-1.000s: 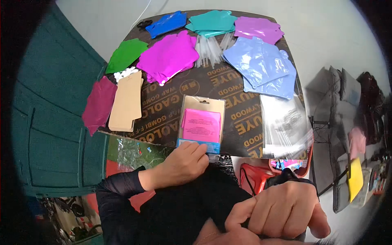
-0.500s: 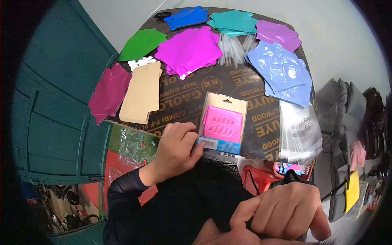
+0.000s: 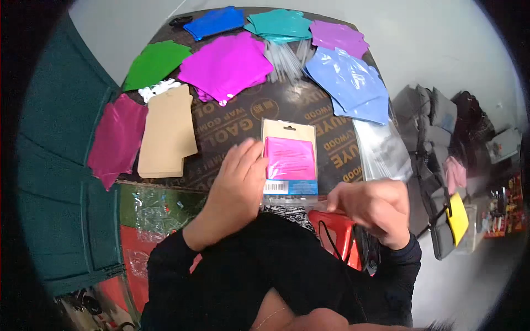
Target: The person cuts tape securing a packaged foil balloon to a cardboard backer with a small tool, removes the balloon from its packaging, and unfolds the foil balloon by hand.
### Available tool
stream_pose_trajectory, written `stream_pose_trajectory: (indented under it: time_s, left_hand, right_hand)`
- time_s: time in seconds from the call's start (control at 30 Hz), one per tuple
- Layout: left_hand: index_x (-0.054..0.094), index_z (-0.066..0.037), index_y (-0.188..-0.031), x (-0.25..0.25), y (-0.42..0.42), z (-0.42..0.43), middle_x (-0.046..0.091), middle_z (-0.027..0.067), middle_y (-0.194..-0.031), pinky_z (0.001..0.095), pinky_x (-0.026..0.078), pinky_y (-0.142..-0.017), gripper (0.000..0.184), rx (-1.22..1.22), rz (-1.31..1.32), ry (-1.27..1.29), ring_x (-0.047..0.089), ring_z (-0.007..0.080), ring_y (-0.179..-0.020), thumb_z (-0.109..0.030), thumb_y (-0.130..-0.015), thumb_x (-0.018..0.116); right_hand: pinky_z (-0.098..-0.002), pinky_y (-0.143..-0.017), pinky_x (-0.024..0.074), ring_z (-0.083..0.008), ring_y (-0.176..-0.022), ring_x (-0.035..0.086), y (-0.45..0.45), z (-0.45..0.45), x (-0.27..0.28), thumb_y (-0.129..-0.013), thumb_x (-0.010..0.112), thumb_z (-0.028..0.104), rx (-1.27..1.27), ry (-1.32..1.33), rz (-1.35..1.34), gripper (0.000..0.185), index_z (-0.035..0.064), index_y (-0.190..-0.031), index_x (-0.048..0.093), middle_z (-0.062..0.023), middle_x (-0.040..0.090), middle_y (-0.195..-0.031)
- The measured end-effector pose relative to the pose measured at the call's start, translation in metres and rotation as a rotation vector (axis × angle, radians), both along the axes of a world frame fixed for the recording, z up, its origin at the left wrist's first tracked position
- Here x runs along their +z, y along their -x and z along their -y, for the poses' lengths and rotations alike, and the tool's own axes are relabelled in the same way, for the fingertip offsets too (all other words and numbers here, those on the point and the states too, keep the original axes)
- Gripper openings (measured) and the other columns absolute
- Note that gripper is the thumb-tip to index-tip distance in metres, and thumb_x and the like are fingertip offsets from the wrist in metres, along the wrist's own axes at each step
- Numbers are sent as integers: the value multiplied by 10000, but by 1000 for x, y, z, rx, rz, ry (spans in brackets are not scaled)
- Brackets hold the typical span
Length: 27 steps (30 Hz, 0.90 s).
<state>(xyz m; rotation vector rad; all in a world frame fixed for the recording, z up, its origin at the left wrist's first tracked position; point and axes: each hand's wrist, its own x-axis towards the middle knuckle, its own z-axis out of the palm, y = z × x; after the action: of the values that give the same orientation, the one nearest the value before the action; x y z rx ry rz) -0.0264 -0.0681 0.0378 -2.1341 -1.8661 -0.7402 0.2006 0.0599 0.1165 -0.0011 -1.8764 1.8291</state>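
A clear plastic packet (image 3: pixel 290 190) lies near the table's front edge, its bottom end reaching toward me. Inside it are a beige card, a folded bright pink piece (image 3: pixel 290 158) with fine print, and a blue strip with a barcode label. My left hand (image 3: pixel 234 179) rests along the packet's left side, fingers stretched out and touching the edge. My right hand (image 3: pixel 375 209) is closed, thumb and finger pinched near the packet's bottom right corner. What the pinch holds, if anything, is too small to make out.
Around the packet lie stacks of beige cards (image 3: pixel 165 135), magenta sheets (image 3: pixel 226 66), light blue sheets (image 3: pixel 353 83), green sheets (image 3: pixel 157 65) and clear bags (image 3: pixel 381 151). Thin clear tubes (image 3: pixel 284 60) are at the back. A red stool (image 3: pixel 334 231) stands below the table.
My right hand has come up from low on the right to the packet's bottom corner. My left hand's fingers have straightened along the packet's side. The view has shifted.
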Motion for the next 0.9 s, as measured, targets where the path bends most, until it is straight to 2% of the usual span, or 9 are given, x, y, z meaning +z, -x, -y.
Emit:
stream_pose_trajectory:
  time_s: [0.03, 0.17, 0.2, 0.23, 0.33, 0.53, 0.67, 0.7, 0.9]
  left_hand:
    - [559, 11, -1194, 0, 3, -7, 502, 235, -1327, 474, 355, -1075, 398, -7, 17, -5, 454, 399, -1263, -183, -855, 636]
    - [510, 31, -1328, 7, 10, -34, 458, 260, -1423, 491, 295, -1142, 478, -223, -22, 49, 398, 404, -1360, -173, -902, 586]
    - [510, 31, -1328, 4, 9, -35, 458, 260, -1423, 491, 295, -1142, 478, -222, -22, 42, 398, 404, -1360, -173, -902, 586]
    - [503, 32, -1340, -3, 6, -37, 455, 263, -1425, 492, 288, -1144, 500, -207, -21, 69, 392, 405, -1362, -195, -903, 588]
    - [483, 33, -1378, -28, -8, -40, 447, 273, -1430, 497, 266, -1149, 567, -178, -22, 158, 376, 409, -1366, -263, -907, 591]
    - [522, 32, -1341, -38, -50, -34, 455, 269, -1426, 485, 307, -1116, 557, 52, -28, 90, 395, 434, -1344, -281, -889, 612]
    - [592, 41, -1248, -35, -65, -31, 523, 263, -1313, 469, 380, -997, 522, 169, -72, 36, 484, 403, -1183, -297, -855, 650]
    - [592, 41, -1248, -33, -67, -31, 523, 263, -1313, 469, 380, -997, 522, 161, -71, 34, 484, 403, -1183, -297, -855, 650]
    - [628, 15, -1186, -26, -69, -27, 551, 235, -1283, 414, 444, -878, 434, 150, 13, 86, 527, 356, -1013, -230, -831, 679]
  right_hand:
    - [-444, -678, 522, -149, -501, 459, -2, 2, -3, -1032, 473, 249, -7, -5, 17, 421, 32, -687, 579, -51, 515, -594]
    - [-276, -577, 477, -99, -516, 460, -12, 14, -14, -1020, 500, 129, -141, 215, 570, 224, 5, -887, 630, -28, 547, -664]
    - [-227, -543, 441, -85, -521, 459, -16, 14, -20, -1019, 490, 87, -86, 268, 636, 160, -4, -1006, 621, -23, 553, -692]
    - [-178, -510, 405, -71, -526, 459, -21, 13, -28, -1017, 481, 45, -33, 326, 700, 180, -13, -1125, 613, -17, 560, -720]
    - [-184, -471, 403, -76, -498, 470, -29, 24, -45, -1026, 468, 59, -58, 457, 736, 239, -11, -1213, 600, -22, 559, -715]
    - [-168, -426, 348, -52, -475, 437, -30, 35, -69, -1028, 474, 98, -146, 624, 715, 278, -2, -1272, 564, -12, 562, -686]
    - [-178, -395, 354, -64, -428, 436, -33, 36, -85, -1025, 482, 104, -272, 725, 616, 249, -1, -1231, 575, -38, 606, -694]
    - [-178, -395, 354, -64, -428, 436, -33, 37, -87, -1025, 482, 104, -279, 727, 614, 249, -1, -1231, 575, -38, 606, -694]
    - [-198, -343, 341, -98, -365, 457, -27, 37, -96, -1027, 495, 110, -406, 764, 541, 173, -12, -1051, 615, -88, 639, -676]
